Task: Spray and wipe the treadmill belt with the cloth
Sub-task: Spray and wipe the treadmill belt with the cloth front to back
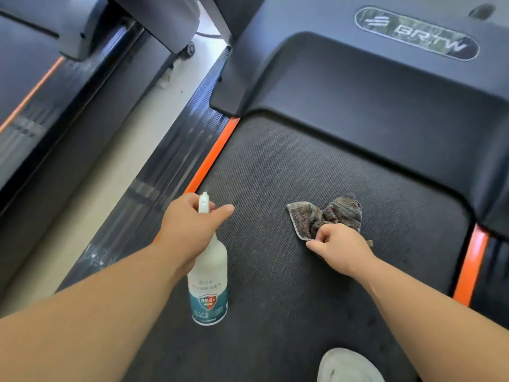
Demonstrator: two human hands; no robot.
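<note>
The dark textured treadmill belt (289, 166) fills the middle of the view. My left hand (190, 224) grips the neck of a white spray bottle (208, 285) with a teal label, thumb stretched out, nozzle pointing away over the belt's left side. My right hand (340, 246) pinches a crumpled grey-brown cloth (325, 215) that lies flat on the belt, right of centre.
The black motor cover (358, 86) with a logo badge borders the belt's far end. Orange strips (212, 155) and ribbed side rails (165, 172) flank the belt. A pale floor strip (91, 194) separates a second treadmill (27, 86) at left. A white shoe (347, 365) stands on the belt near me.
</note>
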